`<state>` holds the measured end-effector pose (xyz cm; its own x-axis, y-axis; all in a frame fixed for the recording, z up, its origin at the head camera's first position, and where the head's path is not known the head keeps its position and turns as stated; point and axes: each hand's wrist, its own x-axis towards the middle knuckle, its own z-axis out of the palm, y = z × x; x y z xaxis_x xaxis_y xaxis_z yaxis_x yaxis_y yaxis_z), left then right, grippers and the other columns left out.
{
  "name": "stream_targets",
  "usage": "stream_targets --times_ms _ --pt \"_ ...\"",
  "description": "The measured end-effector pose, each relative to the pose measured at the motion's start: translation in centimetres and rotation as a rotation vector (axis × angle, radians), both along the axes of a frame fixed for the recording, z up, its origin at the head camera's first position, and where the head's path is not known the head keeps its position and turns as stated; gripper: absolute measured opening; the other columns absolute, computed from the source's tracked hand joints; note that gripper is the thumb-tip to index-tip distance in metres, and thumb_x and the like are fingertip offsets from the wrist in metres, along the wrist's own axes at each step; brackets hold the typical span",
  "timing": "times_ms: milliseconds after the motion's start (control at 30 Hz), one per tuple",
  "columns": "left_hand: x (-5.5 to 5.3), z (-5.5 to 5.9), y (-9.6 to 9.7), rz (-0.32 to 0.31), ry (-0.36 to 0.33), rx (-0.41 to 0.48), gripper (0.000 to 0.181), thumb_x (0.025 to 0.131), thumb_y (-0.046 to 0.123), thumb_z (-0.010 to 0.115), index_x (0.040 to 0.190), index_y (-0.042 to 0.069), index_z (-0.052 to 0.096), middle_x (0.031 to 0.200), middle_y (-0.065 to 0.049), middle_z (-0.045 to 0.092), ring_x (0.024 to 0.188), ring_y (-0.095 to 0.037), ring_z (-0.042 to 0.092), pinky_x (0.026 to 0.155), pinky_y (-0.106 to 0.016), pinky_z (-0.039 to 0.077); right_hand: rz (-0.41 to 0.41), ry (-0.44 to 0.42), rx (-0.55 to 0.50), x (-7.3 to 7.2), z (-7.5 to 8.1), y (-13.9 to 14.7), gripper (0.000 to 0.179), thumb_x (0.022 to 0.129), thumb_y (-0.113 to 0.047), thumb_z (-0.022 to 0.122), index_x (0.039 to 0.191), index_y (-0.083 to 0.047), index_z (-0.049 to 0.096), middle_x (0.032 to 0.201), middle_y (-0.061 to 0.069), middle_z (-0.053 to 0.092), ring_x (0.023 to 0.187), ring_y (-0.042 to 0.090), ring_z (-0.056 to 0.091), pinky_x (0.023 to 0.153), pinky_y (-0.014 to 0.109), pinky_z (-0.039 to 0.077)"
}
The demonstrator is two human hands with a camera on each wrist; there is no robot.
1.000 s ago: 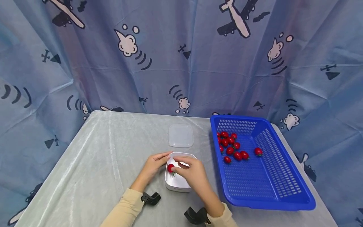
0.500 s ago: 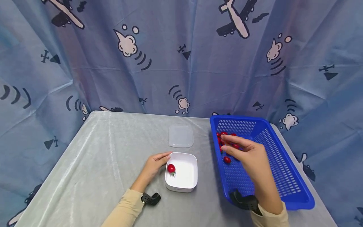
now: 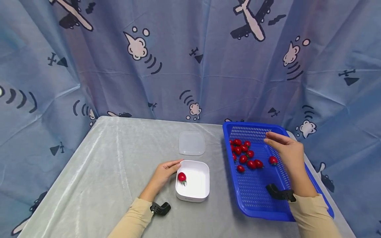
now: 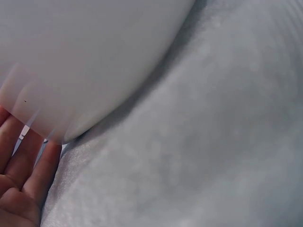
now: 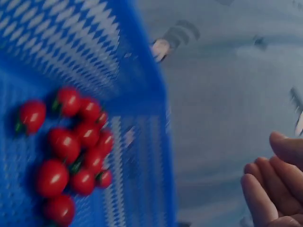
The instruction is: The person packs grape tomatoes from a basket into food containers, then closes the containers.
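The left hand (image 3: 162, 172) rested its extended fingers against the side of the white box (image 3: 197, 180) on the worktop (image 3: 143, 142), where one red tomato (image 3: 182, 177) lay near the left wall. The right hand (image 3: 290, 152) hovered over the blue basket (image 3: 253, 198), fingers loose and released, with more tomatoes (image 3: 243, 159) mostly clustered toward the basket's left side.

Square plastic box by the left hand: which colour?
The box is white; the head view shows it best.
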<state>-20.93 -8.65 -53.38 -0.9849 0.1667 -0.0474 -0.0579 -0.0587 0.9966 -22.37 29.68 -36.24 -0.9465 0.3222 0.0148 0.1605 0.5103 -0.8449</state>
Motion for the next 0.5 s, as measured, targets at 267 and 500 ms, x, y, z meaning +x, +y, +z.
stream_targets --times_ms 267,500 --pt "-0.1 -0.2 0.0 -0.009 -0.02 0.001 0.037 0.096 0.015 0.064 0.128 -0.004 0.064 0.13 -0.021 0.064 0.104 0.001 0.065 0.094 -0.019 0.053 -0.167 -0.053 -0.154 -2.5 -2.0 2.9 0.062 0.083 -0.047 0.075 0.136 -0.016 0.063 0.084 -0.036 0.061 0.104 -0.008 0.054 0.108 0.017 0.043" --pt "-0.1 -0.2 0.0 0.005 -0.018 -0.003 0.036 0.096 0.014 0.065 0.127 -0.004 0.065 0.129 -0.021 0.065 0.104 0.001 0.064 0.095 -0.019 0.052 -0.207 -0.048 -0.031 -3.7 -3.9 4.4 0.055 0.088 -0.04 0.074 0.133 -0.009 0.064 0.072 -0.041 0.053 0.088 -0.015 0.05 0.101 0.014 0.047"
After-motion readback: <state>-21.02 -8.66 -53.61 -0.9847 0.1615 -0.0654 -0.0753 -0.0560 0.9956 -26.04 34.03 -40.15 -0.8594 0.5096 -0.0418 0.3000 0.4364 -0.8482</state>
